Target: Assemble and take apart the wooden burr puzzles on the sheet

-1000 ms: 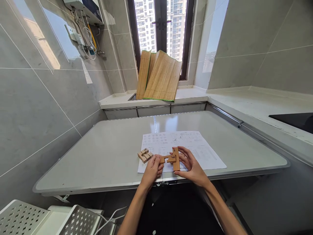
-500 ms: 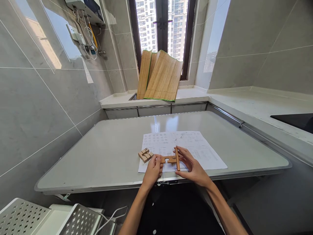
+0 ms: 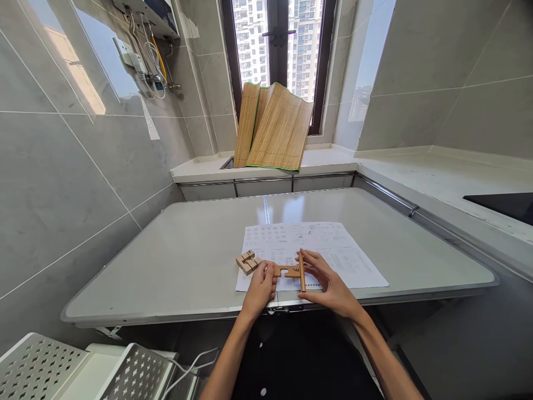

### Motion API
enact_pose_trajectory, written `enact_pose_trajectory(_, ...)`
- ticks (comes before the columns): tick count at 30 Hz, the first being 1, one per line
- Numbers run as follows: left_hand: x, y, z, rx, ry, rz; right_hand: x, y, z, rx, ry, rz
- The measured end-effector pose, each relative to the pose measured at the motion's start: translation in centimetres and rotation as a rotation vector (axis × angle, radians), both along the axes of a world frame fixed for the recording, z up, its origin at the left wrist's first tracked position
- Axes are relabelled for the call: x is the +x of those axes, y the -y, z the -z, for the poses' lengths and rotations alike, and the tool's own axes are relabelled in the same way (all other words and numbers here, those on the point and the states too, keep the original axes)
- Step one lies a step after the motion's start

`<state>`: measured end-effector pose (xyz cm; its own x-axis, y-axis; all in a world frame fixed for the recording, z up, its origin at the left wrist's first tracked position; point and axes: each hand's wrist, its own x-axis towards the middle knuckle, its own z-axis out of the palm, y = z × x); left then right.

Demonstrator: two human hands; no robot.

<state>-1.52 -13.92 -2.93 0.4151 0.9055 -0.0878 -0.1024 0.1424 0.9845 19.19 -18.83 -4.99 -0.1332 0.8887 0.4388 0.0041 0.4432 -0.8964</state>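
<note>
My left hand (image 3: 260, 287) is closed on the left end of a flat notched wooden puzzle piece (image 3: 287, 271), which lies level above the front of a printed sheet (image 3: 345, 261). Between thumb and fingertips, my right hand (image 3: 328, 280) grips a wooden bar (image 3: 302, 272) standing crosswise at the right end of the notched piece. The two pieces meet there; whether they interlock I cannot make out. A small cluster of light wooden puzzle blocks (image 3: 247, 262) sits just left of my left hand, at the sheet's edge.
The sheet lies on a pale folding table (image 3: 166, 261) with a centre seam. Behind it, a bamboo mat (image 3: 278, 130) leans at the window on a white ledge (image 3: 200, 173). A perforated white rack (image 3: 137, 372) and a cable (image 3: 191, 369) are at lower left.
Both hands keep the same grip on the wooden pieces, with hardly any movement. The whole view has shifted very slightly.
</note>
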Motion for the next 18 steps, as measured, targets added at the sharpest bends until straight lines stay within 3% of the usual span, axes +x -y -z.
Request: enact_pose_trajectory(18,-0.16,-0.13,0.69,0.035,-0.016,0.005,0.54,0.27,-0.09,-0.031,0.091,0.016)
